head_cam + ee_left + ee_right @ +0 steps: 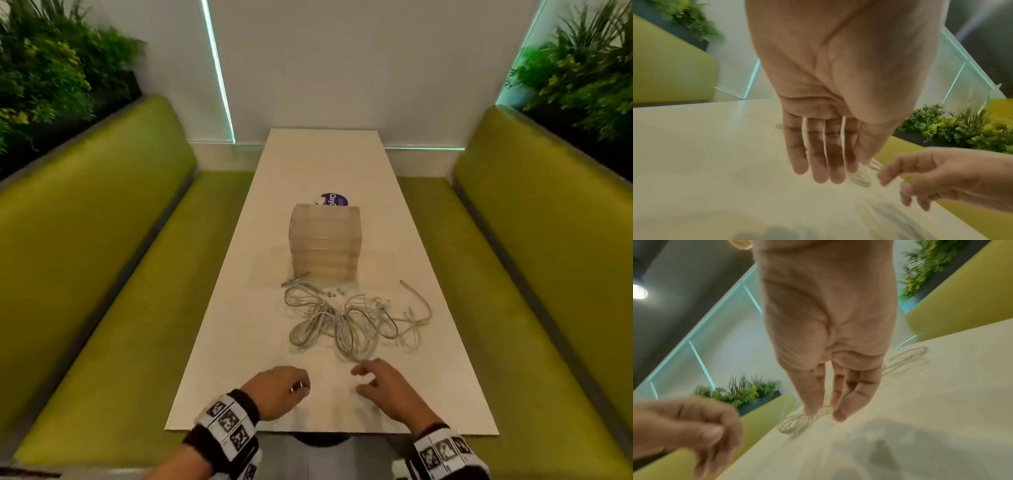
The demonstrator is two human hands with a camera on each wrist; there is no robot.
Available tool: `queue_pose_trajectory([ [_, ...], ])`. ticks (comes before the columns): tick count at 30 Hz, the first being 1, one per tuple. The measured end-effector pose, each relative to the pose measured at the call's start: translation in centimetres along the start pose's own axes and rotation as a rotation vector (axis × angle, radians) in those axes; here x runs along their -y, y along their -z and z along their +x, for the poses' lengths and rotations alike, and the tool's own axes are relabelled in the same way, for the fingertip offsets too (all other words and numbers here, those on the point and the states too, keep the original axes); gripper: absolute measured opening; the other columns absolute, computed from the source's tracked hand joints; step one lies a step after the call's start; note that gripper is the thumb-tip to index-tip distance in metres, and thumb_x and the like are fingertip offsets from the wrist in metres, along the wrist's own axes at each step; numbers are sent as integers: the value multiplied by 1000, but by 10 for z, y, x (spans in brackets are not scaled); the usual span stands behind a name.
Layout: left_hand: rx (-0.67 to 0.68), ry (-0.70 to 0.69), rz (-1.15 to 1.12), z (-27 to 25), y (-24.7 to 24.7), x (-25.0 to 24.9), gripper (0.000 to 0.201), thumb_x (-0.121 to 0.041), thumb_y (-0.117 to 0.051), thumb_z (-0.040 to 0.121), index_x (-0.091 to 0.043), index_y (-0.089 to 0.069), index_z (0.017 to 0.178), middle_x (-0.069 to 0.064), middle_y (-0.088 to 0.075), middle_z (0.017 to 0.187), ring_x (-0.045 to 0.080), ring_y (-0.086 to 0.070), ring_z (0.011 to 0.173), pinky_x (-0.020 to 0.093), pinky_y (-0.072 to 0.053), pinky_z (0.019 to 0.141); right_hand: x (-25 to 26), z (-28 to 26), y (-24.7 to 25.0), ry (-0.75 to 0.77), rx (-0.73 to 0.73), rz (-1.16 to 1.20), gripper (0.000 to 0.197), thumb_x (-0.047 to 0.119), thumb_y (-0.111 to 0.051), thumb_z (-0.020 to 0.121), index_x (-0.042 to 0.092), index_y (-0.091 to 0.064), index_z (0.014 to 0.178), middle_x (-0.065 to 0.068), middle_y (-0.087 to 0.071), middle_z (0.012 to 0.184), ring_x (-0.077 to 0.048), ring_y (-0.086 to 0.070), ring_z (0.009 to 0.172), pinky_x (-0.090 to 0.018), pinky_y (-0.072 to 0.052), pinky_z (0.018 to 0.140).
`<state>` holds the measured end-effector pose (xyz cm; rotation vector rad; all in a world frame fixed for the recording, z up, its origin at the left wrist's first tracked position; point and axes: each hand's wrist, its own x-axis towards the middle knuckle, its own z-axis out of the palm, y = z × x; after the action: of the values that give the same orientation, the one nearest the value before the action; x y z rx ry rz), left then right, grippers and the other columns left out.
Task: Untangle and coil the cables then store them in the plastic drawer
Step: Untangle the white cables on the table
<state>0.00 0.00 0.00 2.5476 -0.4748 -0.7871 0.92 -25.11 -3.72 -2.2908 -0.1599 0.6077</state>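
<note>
A long, pale table (219, 349) runs away from the viewer between two green benches. On it a tangle of pale cables (346, 322) lies near the middle, just in front of a translucent plastic drawer (325, 245) unit. A round purple sticker (335, 199) shows just behind the unit.

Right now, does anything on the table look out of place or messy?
Only the cables: a tangled pale heap on the table before the drawer unit, loose ends straying both sides. Both hands, left and right, are empty near it. Nothing looks spilled or broken.
</note>
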Motion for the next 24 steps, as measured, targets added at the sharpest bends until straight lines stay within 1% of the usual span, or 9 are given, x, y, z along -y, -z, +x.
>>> queue_pose_trajectory([
  [2, -13, -3, 45, 21, 7, -8, 29, -33, -42, 98, -18, -58, 119, 5, -60, 120, 22, -56, 105, 29, -41, 84, 5, 23, -5, -21, -113, -85, 44, 20, -64, 87, 19, -54, 129, -2, -46, 123, -14, -55, 92, -21, -42, 82],
  [4, -24, -9, 34, 37, 14, -15, 30, -30, -43, 99, -15, -57, 120, 7, -59, 122, 23, -57, 105, 31, -42, 86, 15, 38, -9, -56, -159, -158, 47, 20, -62, 86, 17, -52, 132, -7, -44, 127, -24, -57, 106, -28, -44, 90],
  [7, -55, 22, -40, 50, 8, -17, 29, -26, -44, 99, -14, -56, 123, 9, -60, 122, 24, -58, 105, 32, -44, 87, 15, 44, -17, -94, -245, -207, 22, 18, -59, 89, 12, -62, 110, -8, -47, 114, -28, -59, 97, -33, -48, 83],
  [10, -117, 43, -181, 57, -3, -17, 40, -21, -51, 96, -18, -45, 135, 8, -55, 126, 24, -57, 109, 31, -45, 90, 18, 38, -20, -38, -247, -89, 5, 17, -64, 87, 17, -66, 91, -1, -45, 101, -18, -55, 87, -27, -43, 76],
  [12, -149, 7, -230, 59, -11, -18, 53, -19, -56, 92, -22, -37, 141, 7, -50, 130, 22, -54, 114, 30, -46, 93, 23, 32, -20, 52, -235, 12, 4, 15, -64, 86, 19, -65, 86, 0, -50, 96, -13, -53, 83, -22, -40, 75],
  [16, -284, 21, -44, 62, -16, -21, 21, -23, -51, 92, -15, -57, 111, 8, -59, 113, 27, -57, 103, 38, -46, 84, 31, 25, -16, 199, -184, 120, 8, 13, -62, 86, 20, -62, 83, 2, -60, 83, -10, -52, 77, -23, -40, 71],
  [18, -342, 26, -46, 62, -13, -20, 18, -20, -48, 92, -12, -62, 101, 8, -64, 104, 28, -59, 97, 37, -47, 79, 32, 24, -12, 187, -171, 66, 8, 23, -64, 87, 19, -61, 93, 2, -60, 88, -10, -52, 79, -26, -41, 71],
  [21, -373, 13, 3, 60, -12, -18, 20, -20, -46, 94, -13, -64, 100, 7, -68, 99, 26, -61, 93, 34, -45, 75, 29, 28, -6, 149, -148, -22, 27, 34, -66, 86, 16, -60, 105, 2, -59, 95, -12, -54, 84, -28, -42, 75],
  [24, -417, -6, 9, 56, -16, -15, 22, -21, -44, 96, -11, -63, 101, 9, -68, 97, 28, -61, 91, 34, -43, 70, 25, 34, -7, 149, -99, -163, 32, 29, -69, 83, 16, -58, 110, -1, -55, 111, -14, -55, 94, -31, -45, 83],
])
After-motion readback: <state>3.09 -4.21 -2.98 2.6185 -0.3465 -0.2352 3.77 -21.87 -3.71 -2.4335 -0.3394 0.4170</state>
